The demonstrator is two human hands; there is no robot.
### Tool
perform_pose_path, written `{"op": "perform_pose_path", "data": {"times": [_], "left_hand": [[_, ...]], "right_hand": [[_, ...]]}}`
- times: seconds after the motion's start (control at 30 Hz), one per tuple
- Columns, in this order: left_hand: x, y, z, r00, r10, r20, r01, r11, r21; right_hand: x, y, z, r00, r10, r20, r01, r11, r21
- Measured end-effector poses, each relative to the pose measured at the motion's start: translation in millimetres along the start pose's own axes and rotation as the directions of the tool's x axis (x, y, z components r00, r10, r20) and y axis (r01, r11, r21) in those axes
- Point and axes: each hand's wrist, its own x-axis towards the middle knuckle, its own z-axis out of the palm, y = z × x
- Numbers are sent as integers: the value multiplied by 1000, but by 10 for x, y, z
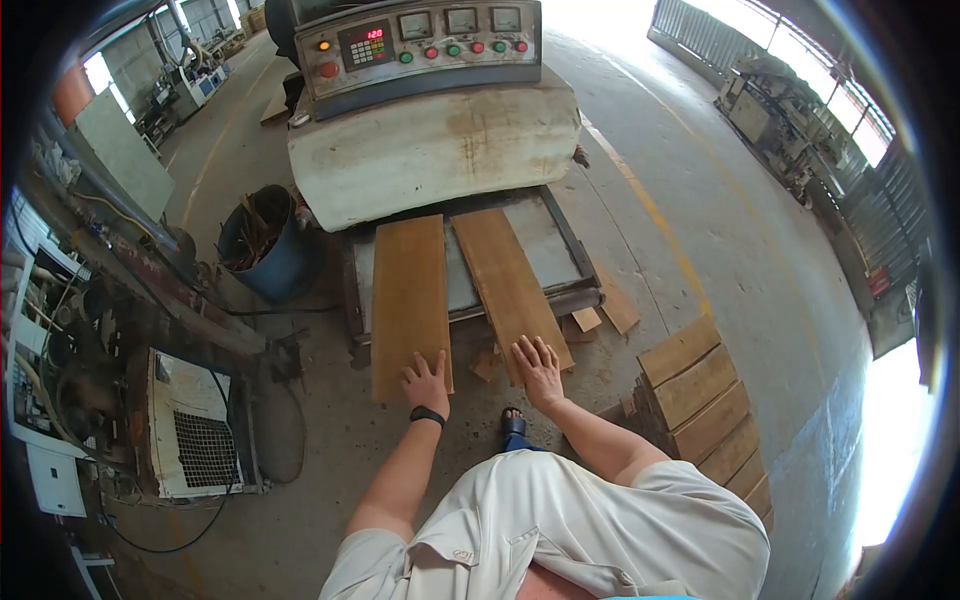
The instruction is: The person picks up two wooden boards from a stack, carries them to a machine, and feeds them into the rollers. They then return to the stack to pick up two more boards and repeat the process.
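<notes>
Two wooden boards lie side by side on the metal infeed table (527, 225) of a large machine (435, 150). My left hand (425, 385) rests on the near end of the left board (409, 290), its fingers spread. On the near end of the right board (510, 280), my right hand (538, 370) lies flat with its fingers apart. Both boards point toward the opening under the machine's pale hood, with a narrow gap between them. Their near ends stick out past the table's front edge.
A control panel (420, 50) tops the machine. Stacked boards (700, 400) stand at the right. A blue bin (275, 255) of scraps is left of the machine, near a cable and a mesh-fronted unit (200, 440). Wood offcuts (587, 320) lie under the table.
</notes>
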Motion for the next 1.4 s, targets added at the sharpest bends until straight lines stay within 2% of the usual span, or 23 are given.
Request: {"op": "perform_pose_path", "data": {"times": [0.1,0.17,0.23,0.3,0.4,0.47,0.57,0.67,0.87,0.9,1.0,1.4], "left_hand": [[296,181,-92,998,-19,65,18,999,27],[502,252,-145,995,-16,100,19,999,-31],[632,266,-274,992,14,124,-7,998,-55],[691,242,-559,989,68,128,-62,997,-51],[878,144,-365,983,57,176,-24,982,-187],[993,152,-391,979,59,194,-21,981,-193],[1187,183,-437,976,44,212,-2,981,-195],[1485,222,-506,977,27,212,18,978,-207],[2156,79,-529,985,28,172,10,976,-220],[2269,44,-525,986,34,163,3,975,-224],[2455,40,-764,965,42,259,17,975,-223],[2999,-134,-768,973,71,218,-16,970,-243]], "right_hand": [[301,126,62,994,-45,101,44,999,12],[517,244,-12,971,-118,206,122,992,-7],[710,340,-199,956,-133,263,126,991,42],[883,454,-246,942,-148,302,131,989,76],[1101,633,-198,925,-168,341,145,985,93],[1282,667,-194,910,-192,368,169,981,95],[1599,685,-100,911,-208,357,200,978,60],[1957,625,-96,906,-200,373,167,979,120],[2591,582,169,916,-209,342,209,977,37],[2655,563,195,916,-208,344,213,977,22],[2793,517,205,917,-196,347,212,977,-8],[3398,342,195,914,-126,385,132,991,12]]}}
